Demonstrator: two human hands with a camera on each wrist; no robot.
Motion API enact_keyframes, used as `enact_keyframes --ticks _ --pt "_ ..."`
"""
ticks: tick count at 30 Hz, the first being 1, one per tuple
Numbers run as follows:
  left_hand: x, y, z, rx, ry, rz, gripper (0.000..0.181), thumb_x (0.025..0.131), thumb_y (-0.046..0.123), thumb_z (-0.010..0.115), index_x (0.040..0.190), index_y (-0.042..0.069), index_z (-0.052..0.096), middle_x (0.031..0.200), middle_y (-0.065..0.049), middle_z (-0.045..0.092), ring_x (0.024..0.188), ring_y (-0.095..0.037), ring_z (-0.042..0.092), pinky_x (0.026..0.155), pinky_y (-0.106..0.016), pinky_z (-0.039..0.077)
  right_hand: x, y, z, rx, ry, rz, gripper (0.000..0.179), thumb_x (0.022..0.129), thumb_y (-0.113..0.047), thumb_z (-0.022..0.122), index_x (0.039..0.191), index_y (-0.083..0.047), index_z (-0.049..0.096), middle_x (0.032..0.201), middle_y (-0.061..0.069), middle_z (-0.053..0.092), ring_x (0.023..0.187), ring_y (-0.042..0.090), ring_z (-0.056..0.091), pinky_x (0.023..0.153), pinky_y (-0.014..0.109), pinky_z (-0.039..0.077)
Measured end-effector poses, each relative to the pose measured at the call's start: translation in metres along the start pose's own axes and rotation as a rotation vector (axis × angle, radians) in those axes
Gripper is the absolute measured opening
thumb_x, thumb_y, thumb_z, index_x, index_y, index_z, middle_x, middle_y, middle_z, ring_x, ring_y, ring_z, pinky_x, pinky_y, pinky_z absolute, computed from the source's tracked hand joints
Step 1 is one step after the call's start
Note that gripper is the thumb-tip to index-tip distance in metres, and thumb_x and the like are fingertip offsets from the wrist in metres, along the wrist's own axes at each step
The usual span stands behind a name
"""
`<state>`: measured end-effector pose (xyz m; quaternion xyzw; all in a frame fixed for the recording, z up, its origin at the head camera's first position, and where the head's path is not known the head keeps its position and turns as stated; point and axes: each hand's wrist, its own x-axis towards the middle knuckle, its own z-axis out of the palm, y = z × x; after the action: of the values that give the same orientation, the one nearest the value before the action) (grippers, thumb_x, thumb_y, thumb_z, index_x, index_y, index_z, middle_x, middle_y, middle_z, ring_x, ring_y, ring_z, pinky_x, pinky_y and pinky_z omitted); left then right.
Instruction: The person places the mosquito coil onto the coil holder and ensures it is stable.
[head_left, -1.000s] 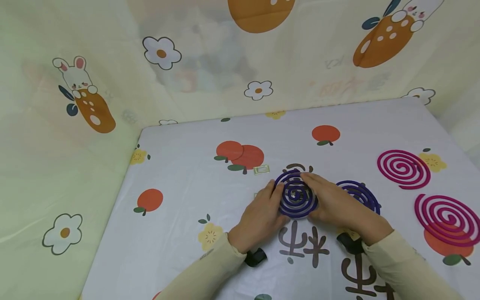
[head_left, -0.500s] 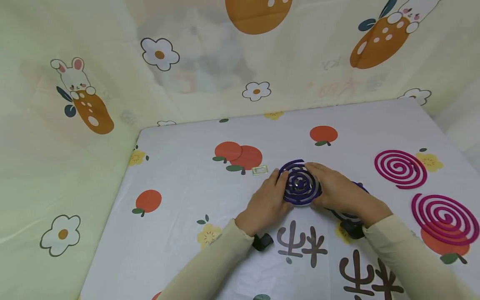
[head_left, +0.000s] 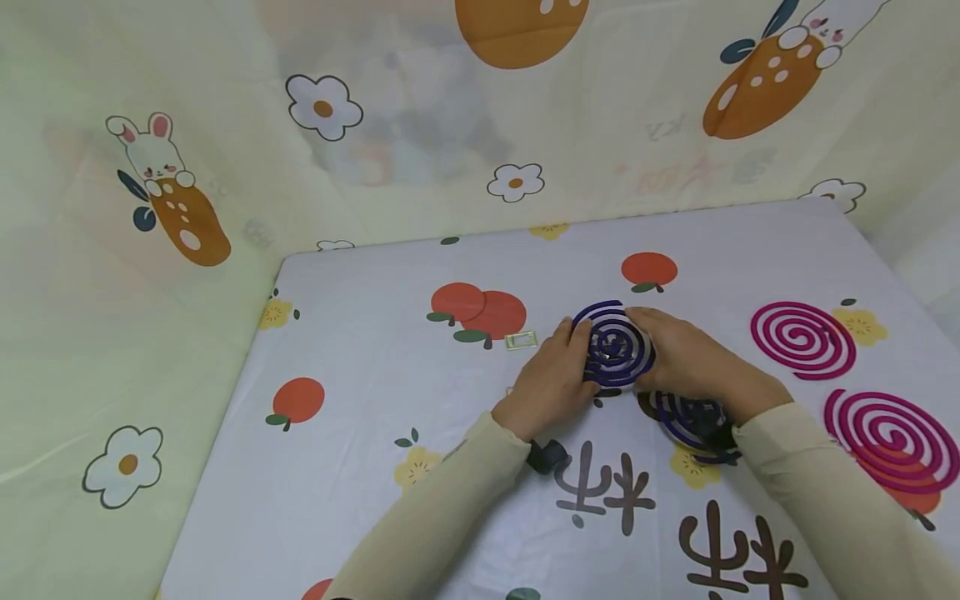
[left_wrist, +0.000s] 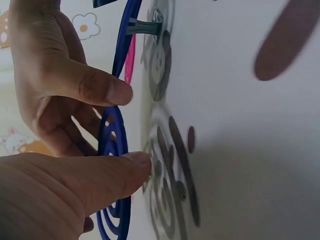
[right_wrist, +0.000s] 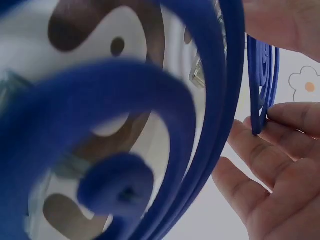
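Note:
A dark blue mosquito coil (head_left: 613, 343) is held upright-facing over the table between both hands. My left hand (head_left: 551, 375) grips its left edge, with the thumb along the near side. The right hand (head_left: 690, 358) pinches its right edge. In the left wrist view, the held coil (left_wrist: 120, 135) shows edge-on, apart from the tablecloth. A second blue mosquito coil (head_left: 675, 421) lies below the right wrist, partly hidden. A small grey-green support (left_wrist: 145, 27) stands beneath it in the left wrist view, raising it off the cloth.
Two magenta mosquito coils (head_left: 802, 336) lie on the right side of the table. Left of the hands is a small thin rectangular metal piece (head_left: 521, 340). The printed tablecloth (head_left: 360, 333) meets a patterned curtain (head_left: 405, 192) at the back.
Both hands have moved away from the viewer and slightly right with the held blue mosquito coil. The second blue coil now shows below the right hand, closer to the viewer.

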<state>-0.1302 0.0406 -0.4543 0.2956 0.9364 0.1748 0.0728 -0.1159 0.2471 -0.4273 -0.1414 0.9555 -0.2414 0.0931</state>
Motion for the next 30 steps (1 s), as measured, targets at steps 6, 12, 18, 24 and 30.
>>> enact_keyframes --ticks 6,12,18,24,30 --pt "0.010 0.007 -0.001 -0.007 -0.028 -0.005 0.081 0.096 0.028 0.077 0.160 0.007 0.032 0.164 -0.022 0.037 0.145 -0.030 0.048 0.113 -0.039 0.046 0.003 0.009 -0.006 0.017 -0.026 0.040 0.099 0.071 -0.006 0.093 0.150 0.015 0.038 0.151 0.037 0.044 0.137 0.056 0.045 0.113 0.069 0.033" --pt "0.017 0.009 -0.002 0.013 -0.048 0.005 0.081 0.097 0.031 0.075 0.160 0.006 0.030 0.163 -0.023 0.038 0.144 -0.031 0.049 0.114 -0.038 0.045 0.006 0.015 -0.008 0.047 -0.045 0.072 0.094 0.073 -0.005 0.092 0.150 0.012 0.040 0.147 0.034 0.051 0.133 0.054 0.050 0.112 0.070 0.035" --pt "0.016 0.008 -0.008 -0.006 -0.071 0.006 0.083 0.097 0.032 0.075 0.161 0.007 0.029 0.162 -0.021 0.038 0.143 -0.029 0.048 0.116 -0.036 0.043 0.006 0.013 -0.011 0.092 -0.051 0.069 0.096 0.072 -0.004 0.092 0.152 0.011 0.040 0.144 0.033 0.053 0.130 0.052 0.053 0.110 0.070 0.038" --pt "0.012 0.001 -0.009 -0.060 -0.068 0.020 0.081 0.098 0.030 0.073 0.161 0.005 0.029 0.158 -0.016 0.044 0.139 -0.026 0.051 0.116 -0.034 0.043 0.006 0.012 -0.014 0.170 -0.066 0.096 0.097 0.075 -0.012 0.091 0.155 0.007 0.039 0.145 0.032 0.053 0.127 0.048 0.055 0.108 0.069 0.041" --pt "0.009 -0.002 -0.005 -0.131 -0.104 0.029 0.078 0.100 0.028 0.071 0.162 0.005 0.028 0.162 -0.014 0.041 0.142 -0.025 0.048 0.118 -0.033 0.040 0.009 0.019 -0.013 0.357 -0.159 0.147 0.095 0.084 -0.022 0.086 0.160 0.000 0.033 0.148 0.033 0.051 0.121 0.042 0.062 0.101 0.058 0.053"
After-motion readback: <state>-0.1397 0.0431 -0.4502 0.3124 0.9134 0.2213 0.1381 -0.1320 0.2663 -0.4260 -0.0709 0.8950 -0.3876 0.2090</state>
